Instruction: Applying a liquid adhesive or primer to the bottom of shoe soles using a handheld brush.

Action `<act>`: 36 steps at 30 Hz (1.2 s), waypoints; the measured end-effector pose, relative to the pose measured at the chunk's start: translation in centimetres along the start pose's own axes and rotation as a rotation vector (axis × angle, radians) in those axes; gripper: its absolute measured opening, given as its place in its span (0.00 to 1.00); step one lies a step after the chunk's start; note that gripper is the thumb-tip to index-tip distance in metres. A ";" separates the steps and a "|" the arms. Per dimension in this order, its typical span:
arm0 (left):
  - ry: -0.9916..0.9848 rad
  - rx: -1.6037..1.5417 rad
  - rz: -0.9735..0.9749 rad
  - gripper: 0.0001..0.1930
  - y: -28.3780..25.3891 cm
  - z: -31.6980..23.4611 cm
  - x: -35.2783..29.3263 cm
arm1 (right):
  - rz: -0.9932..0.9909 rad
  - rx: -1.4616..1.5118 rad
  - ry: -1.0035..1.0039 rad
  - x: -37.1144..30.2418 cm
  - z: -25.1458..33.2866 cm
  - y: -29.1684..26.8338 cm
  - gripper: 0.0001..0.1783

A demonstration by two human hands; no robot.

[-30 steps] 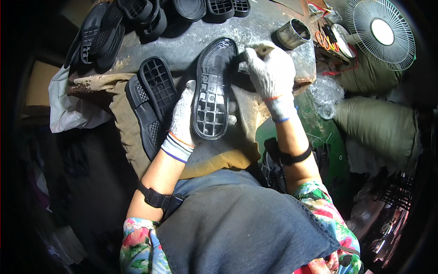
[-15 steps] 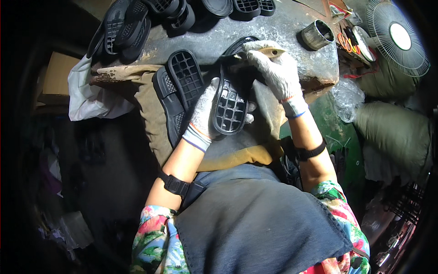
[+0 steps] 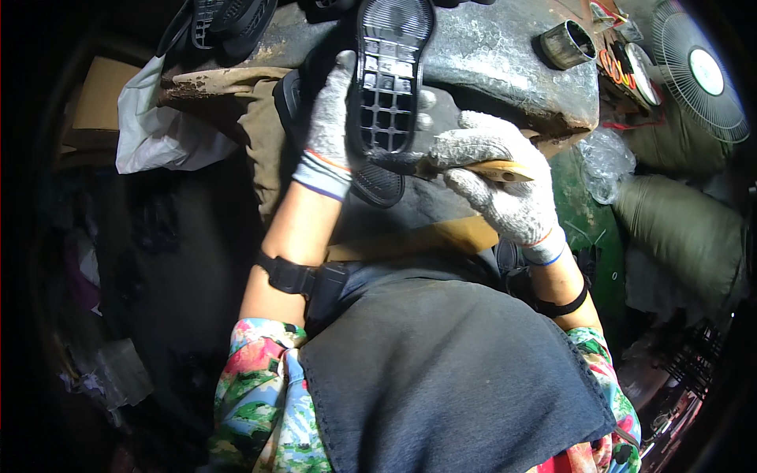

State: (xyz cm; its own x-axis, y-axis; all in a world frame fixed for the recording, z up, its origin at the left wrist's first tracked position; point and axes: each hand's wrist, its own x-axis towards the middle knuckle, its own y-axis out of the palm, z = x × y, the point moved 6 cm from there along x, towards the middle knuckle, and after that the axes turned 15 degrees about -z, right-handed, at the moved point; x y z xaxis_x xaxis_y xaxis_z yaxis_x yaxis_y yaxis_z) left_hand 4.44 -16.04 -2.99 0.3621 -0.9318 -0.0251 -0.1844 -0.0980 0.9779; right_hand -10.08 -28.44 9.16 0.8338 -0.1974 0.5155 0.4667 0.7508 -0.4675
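A black shoe sole (image 3: 388,83) with a grid of hollow cells stands lengthwise in my left hand (image 3: 330,118). That gloved hand grips it around the edges, thumb on the left side and fingertips showing on the right. In my right hand (image 3: 509,185), also gloved, is a brush with a pale wooden handle (image 3: 505,170). Its dark bristles are at the near end of the sole, apparently against the rim. Below the held sole, another black sole (image 3: 380,186) lies over my lap, partly hidden. One more is mostly covered behind my left hand.
A worn table (image 3: 489,51) carries several black soles (image 3: 244,27) at the far left and an open metal can (image 3: 564,46) at the right. A fan (image 3: 698,75) stands far right. White sacking (image 3: 162,138) hangs at the left, and clear plastic (image 3: 605,165) lies right.
The brush has moved from the sole's far end down to its near end. My left hand has raised the sole farther from me, and my view has shifted slightly.
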 end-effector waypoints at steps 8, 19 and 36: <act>0.226 0.291 -0.435 0.39 0.2 -2.3 -3.4 | 0.145 -0.042 0.430 1.7 -0.2 1.3 0.10; 0.410 0.480 -0.658 0.35 -0.3 -3.7 -7.3 | 0.028 -0.038 0.054 6.2 1.4 4.8 0.11; -0.053 0.199 -0.384 0.46 0.6 1.4 -15.1 | -0.349 -0.221 -0.117 9.6 0.4 -0.1 0.08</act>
State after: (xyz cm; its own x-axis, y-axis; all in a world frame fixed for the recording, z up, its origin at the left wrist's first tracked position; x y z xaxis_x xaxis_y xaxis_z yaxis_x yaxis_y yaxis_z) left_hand -2.38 -2.49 -2.32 0.3921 -0.8308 -0.3949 -0.2197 -0.5014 0.8368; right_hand -2.23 -30.18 14.46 0.5817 -0.3331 0.7420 0.7775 0.4957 -0.3870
